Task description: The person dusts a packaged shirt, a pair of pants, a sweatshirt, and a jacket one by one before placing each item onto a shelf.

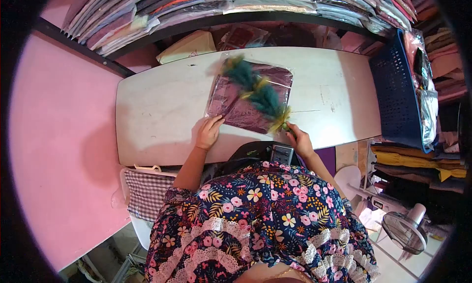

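Note:
A dark maroon folded garment in a clear plastic bag [236, 108] lies on the white table. Over it slants a feather duster [265, 99] with fluffy green and yellow plumes, smeared at the far end by motion. My right hand [301, 139] is closed round the duster's handle end, near the bag's lower right corner. At the bag's lower left edge, my left hand [210, 131] grips the plastic with its fingertips; part of its fingers overlaps the garment.
A white table [162, 111] is in front of me. Shelves of bagged clothes [187, 8] run along the back. At the right stands a blue basket [393, 91] with packets; a fan [405, 231] is lower right. Checked cloth [150, 192] hangs at the left.

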`<state>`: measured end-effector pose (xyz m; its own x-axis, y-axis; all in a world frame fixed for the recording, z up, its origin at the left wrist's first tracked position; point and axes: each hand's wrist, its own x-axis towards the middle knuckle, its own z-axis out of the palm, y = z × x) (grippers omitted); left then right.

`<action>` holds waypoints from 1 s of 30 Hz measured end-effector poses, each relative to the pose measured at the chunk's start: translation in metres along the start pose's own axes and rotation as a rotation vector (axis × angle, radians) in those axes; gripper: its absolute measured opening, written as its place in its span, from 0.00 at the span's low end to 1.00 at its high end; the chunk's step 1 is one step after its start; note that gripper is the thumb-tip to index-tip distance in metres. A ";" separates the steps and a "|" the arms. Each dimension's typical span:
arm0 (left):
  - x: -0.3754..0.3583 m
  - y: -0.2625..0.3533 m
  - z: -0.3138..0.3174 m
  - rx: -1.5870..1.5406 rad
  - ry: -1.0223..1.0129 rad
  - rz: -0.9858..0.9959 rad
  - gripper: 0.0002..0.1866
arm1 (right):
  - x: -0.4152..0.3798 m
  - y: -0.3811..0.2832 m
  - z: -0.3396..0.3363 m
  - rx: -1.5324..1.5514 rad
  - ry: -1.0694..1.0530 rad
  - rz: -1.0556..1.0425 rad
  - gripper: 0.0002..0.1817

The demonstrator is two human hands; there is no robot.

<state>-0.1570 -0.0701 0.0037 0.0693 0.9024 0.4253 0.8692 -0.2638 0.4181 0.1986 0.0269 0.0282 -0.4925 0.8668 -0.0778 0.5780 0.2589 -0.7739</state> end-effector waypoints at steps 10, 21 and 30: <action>0.039 0.008 -0.013 0.028 -0.130 -0.201 0.32 | -0.008 0.032 -0.083 0.185 -0.537 -0.055 0.18; 0.017 0.014 0.003 0.219 -0.247 -0.223 0.33 | 0.009 -0.002 -0.109 0.362 -0.029 0.295 0.17; 0.019 0.017 0.000 0.224 -0.203 -0.209 0.30 | 0.078 -0.036 -0.032 -0.444 0.081 0.001 0.17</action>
<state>-0.1414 -0.0574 0.0192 -0.0447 0.9841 0.1716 0.9589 -0.0059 0.2836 0.1601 0.0986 0.0702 -0.4495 0.8931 -0.0153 0.8102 0.4004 -0.4280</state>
